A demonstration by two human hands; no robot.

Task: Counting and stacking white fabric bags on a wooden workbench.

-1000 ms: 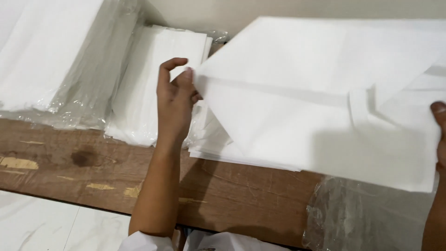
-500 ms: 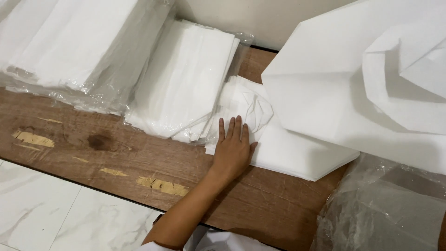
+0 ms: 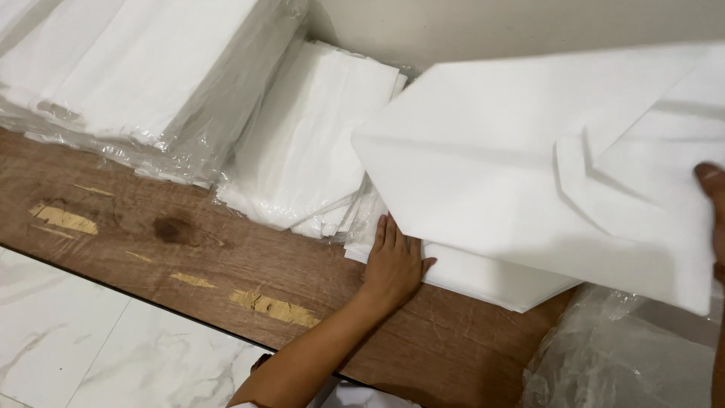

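My left hand [image 3: 392, 266] lies flat with fingers together on the near edge of a low stack of white fabric sheets [image 3: 483, 276] on a brown wooden board [image 3: 226, 264]. Its fingertips slip under a large folded white sheet [image 3: 513, 166] that is lifted and tilted over the stack. My right hand [image 3: 713, 208] is at the right edge of the view, with only its thumb and part of the palm showing, and it grips the sheet's right end.
A second pile of folded white fabric [image 3: 310, 143] lies left of my left hand. A plastic-wrapped bundle of white sheets [image 3: 128, 75] fills the upper left. Crumpled clear plastic [image 3: 627, 355] lies at the lower right. White marble floor tiles [image 3: 83, 340] run along the bottom left.
My left hand let go of the large sheet's edge and dropped flat onto the stack below. The big sheet, held on the right, has swung down and leftward over my left fingers.
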